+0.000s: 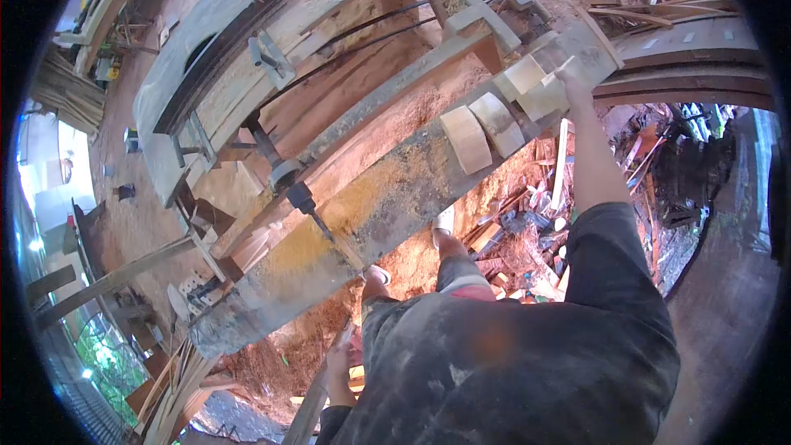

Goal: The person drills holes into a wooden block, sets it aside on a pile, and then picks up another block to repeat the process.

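Observation:
My right hand (574,89) reaches to the far right end of a long dusty bench (404,206), its fingers closed at the edge of a pale wooden block (544,99). Another pale block (524,74) lies against it. Two curved wooden pieces (466,140) rest side by side on the bench, nearer the middle. Low in the view, my left hand (339,358) is closed around a long strip of wood (309,412), partly hidden by my body. From the left, a black chuck (301,196) with a long drill bit (325,231) points across the bench.
Yellow sawdust (354,198) covers part of the bench. Behind it stands a large machine table (214,41) with a dark metal rail (222,58) and a belt. Wood scraps (527,255) litter the ground near my feet. Stacked boards (692,66) are at the right.

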Available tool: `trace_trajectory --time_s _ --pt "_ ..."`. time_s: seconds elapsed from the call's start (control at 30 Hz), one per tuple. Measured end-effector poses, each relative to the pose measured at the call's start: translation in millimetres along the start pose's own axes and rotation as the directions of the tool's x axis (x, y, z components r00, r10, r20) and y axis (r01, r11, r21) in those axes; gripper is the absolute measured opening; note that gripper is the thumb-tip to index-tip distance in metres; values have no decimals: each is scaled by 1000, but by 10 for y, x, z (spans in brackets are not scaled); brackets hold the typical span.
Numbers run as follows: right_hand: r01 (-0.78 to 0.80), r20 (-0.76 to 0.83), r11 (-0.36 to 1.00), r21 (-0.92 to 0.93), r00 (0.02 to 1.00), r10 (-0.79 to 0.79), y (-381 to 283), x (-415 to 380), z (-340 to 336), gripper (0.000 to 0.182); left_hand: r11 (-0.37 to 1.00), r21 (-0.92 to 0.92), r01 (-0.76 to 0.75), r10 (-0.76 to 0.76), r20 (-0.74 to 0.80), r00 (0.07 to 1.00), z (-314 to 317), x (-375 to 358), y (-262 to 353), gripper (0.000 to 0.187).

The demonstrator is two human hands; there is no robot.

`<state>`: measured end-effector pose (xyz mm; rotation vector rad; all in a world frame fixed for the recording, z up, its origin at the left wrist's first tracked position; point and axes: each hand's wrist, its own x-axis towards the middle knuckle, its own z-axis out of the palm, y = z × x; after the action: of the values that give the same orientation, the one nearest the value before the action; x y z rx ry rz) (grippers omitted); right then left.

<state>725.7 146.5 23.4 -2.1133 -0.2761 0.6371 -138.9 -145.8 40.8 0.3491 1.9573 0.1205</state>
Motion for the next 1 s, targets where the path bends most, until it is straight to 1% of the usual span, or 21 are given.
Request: trace_trajectory --time_s 0.1,0.13,0.17,0.23,0.3,0.37,0.43,0.47,0.5,0.53,0.6,0.67,0.73,0.77,0.8,0.83,0.87,0.9,0.93,0.97,1.0 --pt "102 -38 994 -40 994 -104 221 -274 -129 75 999 -50 -1 2 21 1000 24 -18 20 29" --pt "221 -112 971 -89 967 -230 164 -625 -125 71 999 -53 1 0 26 1000 25 -22 35 29" --pt "333 -178 931 -147 917 -356 68 -1057 -120 68 1000 -9 1 0 46 999 21 -19 37 29" --pt "641 -148 670 -375 672 -726 529 -1297 -91 66 1000 26 11 -13 74 997 39 25 31 28" --pt "669 -21 721 -180 731 -683 210 -2224 27 70 955 217 -200 189 68 980 55 75 121 27" --pt "542 67 830 135 830 -553 119 -3007 244 74 726 589 -355 278 221 935 15 158 460 31" --pt "551 69 791 264 808 -586 176 -3673 556 82 591 714 -376 192 328 925 156 -193 1277 42" --pt "460 131 824 331 842 -523 243 -4054 719 85 516 717 -468 297 363 883 193 -415 1646 47" --pt "357 198 849 390 868 -456 314 -4419 866 88 573 600 -558 380 410 830 219 -650 1977 45" --pt "336 375 887 318 814 -443 287 -4719 954 88 668 364 -650 493 438 752 235 -680 2131 42" --pt "354 629 921 162 682 -373 350 -5265 1161 89 804 -240 -544 592 412 693 284 -752 2334 38" --pt "401 712 913 74 620 -330 373 -5679 1432 89 777 -324 -539 629 404 664 198 -756 2510 35" --pt "586 821 810 0 462 -334 276 -6069 1635 81 762 -406 -504 644 398 653 118 -605 2445 33" --pt "590 835 807 -23 455 -309 297 -6109 1678 81 822 -367 -436 553 327 767 144 -469 2333 32" --pt "514 901 851 -112 413 -131 320 -6112 1733 76 875 -331 -354 442 246 862 170 -339 2220 32" --pt "441 935 872 -212 351 50 336 -6070 1803 71 881 -346 -323 418 247 874 193 -233 2114 32" --pt "131 875 885 -447 269 402 97 -6087 1892 69 846 -456 -278 418 241 876 229 -142 1982 31" --pt "136 863 867 -480 254 438 167 -6052 1997 69 800 -556 -226 410 232 882 294 -33 1808 31" --pt "131 931 934 -331 204 301 297 -6015 2070 71 804 -564 -187 370 230 900 419 248 1493 31" --pt "108 976 979 -175 154 157 451 -5995 2092 72 862 -419 -286 402 219 889 551 615 1086 30" --pt "68 980 982 -177 108 170 643 -5940 2098 77 882 -267 -389 447 209 870 640 872 890 29"
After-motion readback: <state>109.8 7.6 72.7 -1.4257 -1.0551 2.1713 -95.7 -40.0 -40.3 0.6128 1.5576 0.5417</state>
